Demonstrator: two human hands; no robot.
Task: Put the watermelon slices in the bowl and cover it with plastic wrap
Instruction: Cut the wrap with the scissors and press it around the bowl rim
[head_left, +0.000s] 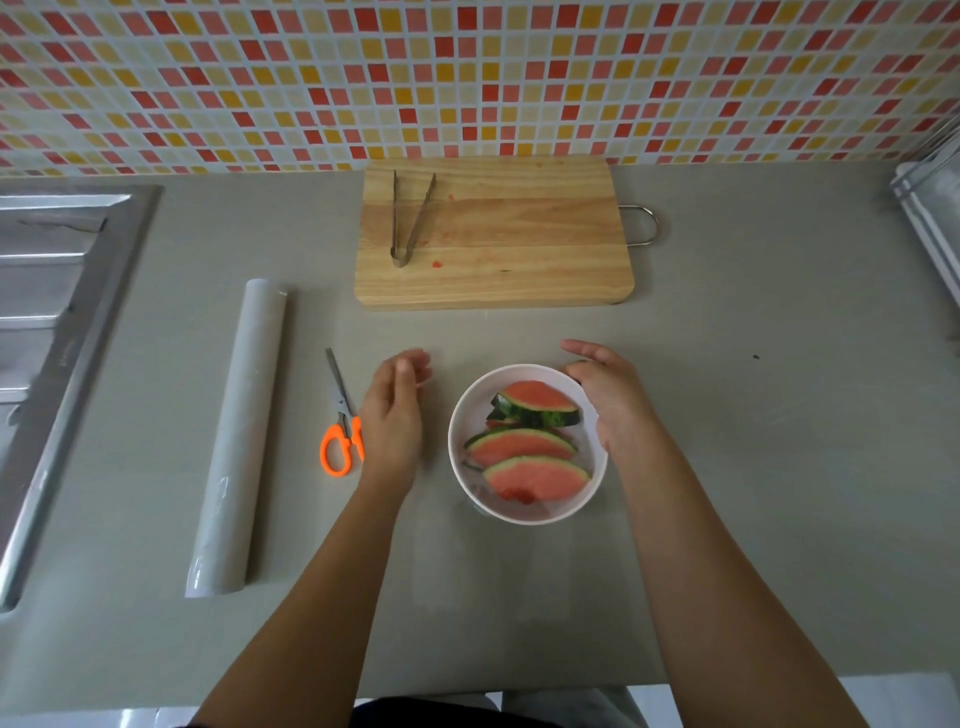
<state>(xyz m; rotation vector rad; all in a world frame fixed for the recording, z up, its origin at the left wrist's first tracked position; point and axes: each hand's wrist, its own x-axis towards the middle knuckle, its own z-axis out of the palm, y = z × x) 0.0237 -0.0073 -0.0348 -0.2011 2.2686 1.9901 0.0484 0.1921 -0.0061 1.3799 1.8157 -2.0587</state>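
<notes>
Grey desk (753, 415) holds the bowl (460, 410) near its front, with the slices (535, 475) already inside. I cannot tell whether film covers it yet. The right grip (613, 400) rests on the rim, fingers apart. The left grip (395, 410) hovers beside the bowl, also spread. An uneven push could slide or tip the bowl. The scissors (340, 415) by the left wrist could get knocked toward the roll (239, 441).

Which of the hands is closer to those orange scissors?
Left. The left hand is right beside the scissors, its edge overlapping the orange handles in view. The right hand is farther off, at the right rim of the bowl.
</notes>
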